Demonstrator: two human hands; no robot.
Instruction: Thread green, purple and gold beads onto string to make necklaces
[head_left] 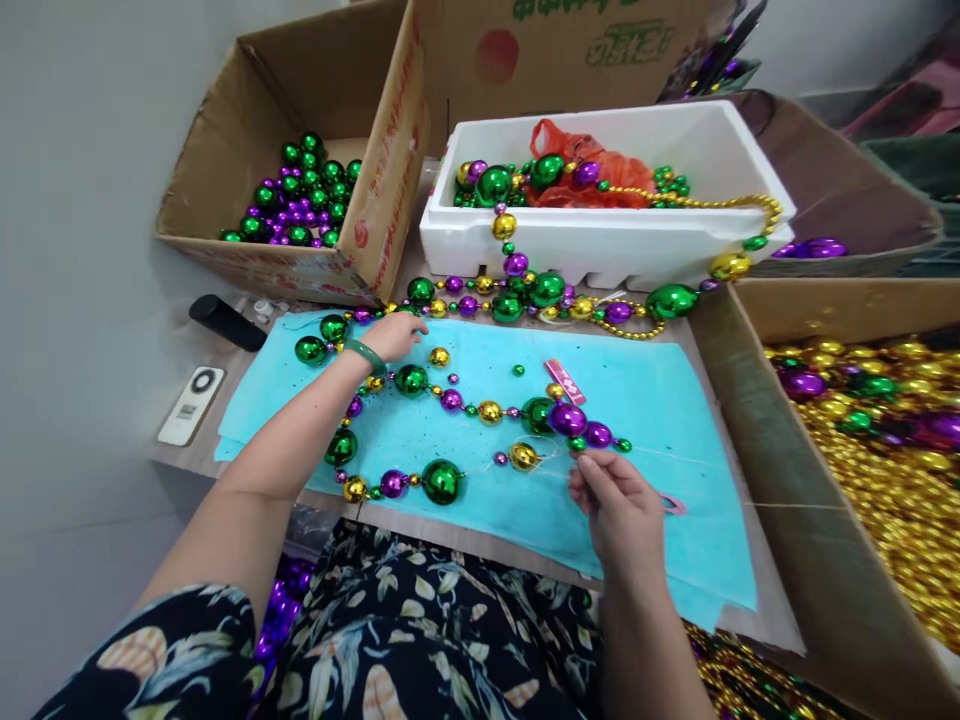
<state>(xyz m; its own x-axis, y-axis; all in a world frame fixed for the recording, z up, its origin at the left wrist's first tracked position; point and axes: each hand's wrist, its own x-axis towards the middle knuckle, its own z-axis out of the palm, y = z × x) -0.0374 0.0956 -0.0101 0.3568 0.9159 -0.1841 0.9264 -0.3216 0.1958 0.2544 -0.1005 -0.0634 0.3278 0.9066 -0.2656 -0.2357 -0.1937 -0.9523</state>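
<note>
Stringing beads onto a clear thread (553, 457) looks to be the step in hand. The bead strand (451, 400) lies in a bend on the blue cloth (660, 390) that covers much of the table (238, 378). The right hand (619, 495) has its fingers pinched together, apparently on the thread, just beside a small green bead (577, 446). The left hand (394, 337) is over the far-left side, near a loose gold bead (439, 356); whether its fingers hold anything, I cannot tell. The next move seems to call for a steady thread end and a bead hole lined up with it.
</note>
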